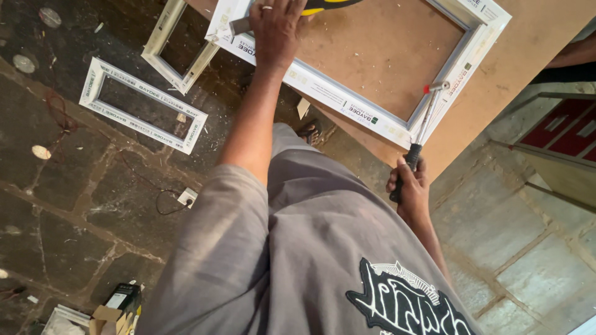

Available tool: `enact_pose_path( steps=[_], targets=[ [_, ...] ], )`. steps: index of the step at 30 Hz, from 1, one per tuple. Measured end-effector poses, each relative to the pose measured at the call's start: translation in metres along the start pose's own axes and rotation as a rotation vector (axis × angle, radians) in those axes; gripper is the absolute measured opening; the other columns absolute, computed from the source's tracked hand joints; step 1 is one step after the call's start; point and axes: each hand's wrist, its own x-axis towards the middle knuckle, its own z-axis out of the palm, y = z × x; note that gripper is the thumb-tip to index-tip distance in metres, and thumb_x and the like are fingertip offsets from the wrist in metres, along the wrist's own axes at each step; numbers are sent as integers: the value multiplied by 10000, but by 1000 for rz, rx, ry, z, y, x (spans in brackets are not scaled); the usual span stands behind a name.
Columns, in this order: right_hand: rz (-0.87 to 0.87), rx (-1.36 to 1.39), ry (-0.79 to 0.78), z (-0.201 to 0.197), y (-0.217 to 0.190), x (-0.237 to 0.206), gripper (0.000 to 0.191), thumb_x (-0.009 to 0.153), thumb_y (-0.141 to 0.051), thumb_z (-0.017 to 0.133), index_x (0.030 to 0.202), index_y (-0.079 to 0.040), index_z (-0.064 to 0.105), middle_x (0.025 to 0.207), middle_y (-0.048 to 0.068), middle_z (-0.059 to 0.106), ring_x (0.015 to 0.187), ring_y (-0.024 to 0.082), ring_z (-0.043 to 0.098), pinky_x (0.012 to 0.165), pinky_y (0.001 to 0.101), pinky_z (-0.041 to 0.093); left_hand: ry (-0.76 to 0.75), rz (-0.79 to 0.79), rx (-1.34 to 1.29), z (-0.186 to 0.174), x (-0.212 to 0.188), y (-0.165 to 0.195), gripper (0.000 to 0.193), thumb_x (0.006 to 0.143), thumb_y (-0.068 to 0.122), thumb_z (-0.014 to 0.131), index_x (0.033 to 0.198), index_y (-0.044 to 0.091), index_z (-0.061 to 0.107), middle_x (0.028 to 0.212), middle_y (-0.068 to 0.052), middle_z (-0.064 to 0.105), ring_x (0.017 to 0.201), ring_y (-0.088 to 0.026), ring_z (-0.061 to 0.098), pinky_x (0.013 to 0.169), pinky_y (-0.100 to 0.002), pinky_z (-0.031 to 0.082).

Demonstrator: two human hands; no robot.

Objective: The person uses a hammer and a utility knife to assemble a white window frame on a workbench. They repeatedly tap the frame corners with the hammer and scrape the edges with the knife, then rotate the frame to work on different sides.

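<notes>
My left hand [275,28], with a ring on one finger, is closed around a tool with a yellow and black handle [329,5]. Its metal blade [239,25] rests on the near-left corner of a white plastic window frame [347,105]. The frame lies flat on a brown board [372,49]. My right hand [410,185] grips the black handle of a hammer [425,121]. The hammer's metal shaft points up and its head [438,86] is over the frame's right corner. My grey shirt fills the lower part of the view.
Two more white frames [139,105] [177,46] lie on the dark stone floor to the left. A thin cable with a small white plug [186,197] runs across the floor. Cardboard boxes [115,307] sit at the bottom left. A red panelled door [568,133] is at the right.
</notes>
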Motion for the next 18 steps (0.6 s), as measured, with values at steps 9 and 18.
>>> enact_pose_path(
  steps=[9,18],
  targets=[
    [-118,-20,-90,16,-23,6,352,1097,-194,594,1402,-84,460,859,52,559,630,150,546,527,299,454,51,-1,-39,-1,-5,-1,508,1033,407,702,1474,251,506,1264,-12,603,1128,-258,588,967,-474,389],
    [-95,19,-202,43,-52,1,382,1107,-249,506,1468,-169,412,783,52,553,544,145,532,481,286,460,63,-25,-25,1,-1,4,485,1026,490,676,1363,167,542,1174,-16,655,1090,-235,604,911,-433,395]
  ],
)
